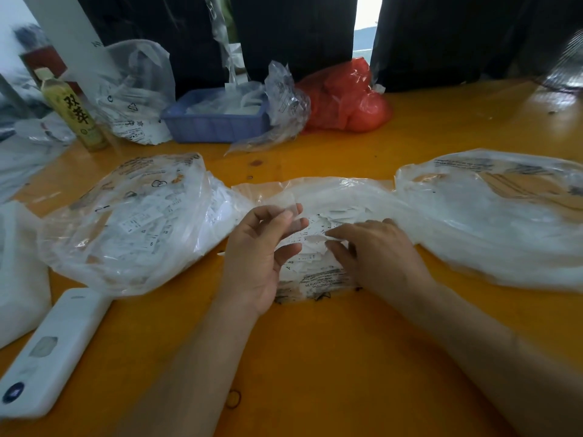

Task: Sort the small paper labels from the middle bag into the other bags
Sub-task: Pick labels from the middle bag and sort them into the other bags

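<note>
Three clear plastic bags lie in a row on the orange table (315,357). The middle bag (328,197) holds a heap of small white paper labels (315,230). My left hand (262,257) is raised over its left side and pinches a small pale label (295,216) between thumb and fingertips. My right hand (378,250) rests palm down on the label heap, fingertips touching the papers. The left bag (135,222) is full of printed labels. The right bag (498,216) looks mostly white inside.
A white phone-like device (53,348) lies at the front left beside a white block (19,272). At the back stand a green tea bottle (74,111), a blue tray (217,121), crumpled clear bags (135,89) and a red bag (347,99). A rubber band (234,398) lies near my left forearm.
</note>
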A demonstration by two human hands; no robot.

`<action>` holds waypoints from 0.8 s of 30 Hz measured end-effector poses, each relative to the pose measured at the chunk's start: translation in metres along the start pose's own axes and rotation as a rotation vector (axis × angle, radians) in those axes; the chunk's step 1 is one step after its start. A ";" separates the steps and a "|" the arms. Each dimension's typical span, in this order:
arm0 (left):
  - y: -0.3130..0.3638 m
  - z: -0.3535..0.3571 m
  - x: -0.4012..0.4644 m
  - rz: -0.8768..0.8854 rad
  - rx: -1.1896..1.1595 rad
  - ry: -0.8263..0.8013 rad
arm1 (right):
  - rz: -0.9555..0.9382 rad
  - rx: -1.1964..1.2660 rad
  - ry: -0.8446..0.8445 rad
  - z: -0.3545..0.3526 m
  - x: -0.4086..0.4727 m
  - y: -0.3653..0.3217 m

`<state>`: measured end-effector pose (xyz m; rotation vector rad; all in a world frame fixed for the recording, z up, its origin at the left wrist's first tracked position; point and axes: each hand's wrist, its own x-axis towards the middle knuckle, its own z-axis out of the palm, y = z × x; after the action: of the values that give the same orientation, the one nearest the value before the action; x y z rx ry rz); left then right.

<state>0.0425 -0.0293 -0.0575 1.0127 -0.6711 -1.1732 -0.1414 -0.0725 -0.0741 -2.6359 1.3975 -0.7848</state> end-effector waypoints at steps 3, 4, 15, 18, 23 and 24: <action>-0.002 0.000 0.000 0.000 -0.050 -0.018 | 0.122 0.239 0.075 -0.007 -0.004 0.004; -0.003 0.000 0.000 -0.003 -0.058 -0.022 | 0.157 0.317 0.089 -0.008 -0.005 0.007; -0.006 0.005 -0.004 -0.076 -0.039 -0.040 | 0.274 0.768 0.201 -0.015 -0.004 0.015; -0.009 0.004 -0.006 -0.060 0.047 -0.073 | 0.299 0.824 0.183 -0.016 -0.004 0.015; -0.010 0.005 -0.008 -0.034 0.063 -0.090 | 0.289 0.828 0.197 -0.014 -0.004 0.018; -0.010 0.005 -0.008 -0.032 0.066 -0.094 | 0.281 0.806 0.202 -0.014 -0.004 0.017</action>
<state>0.0315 -0.0240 -0.0637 1.0319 -0.7750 -1.2393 -0.1628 -0.0769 -0.0681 -1.7513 1.1139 -1.2609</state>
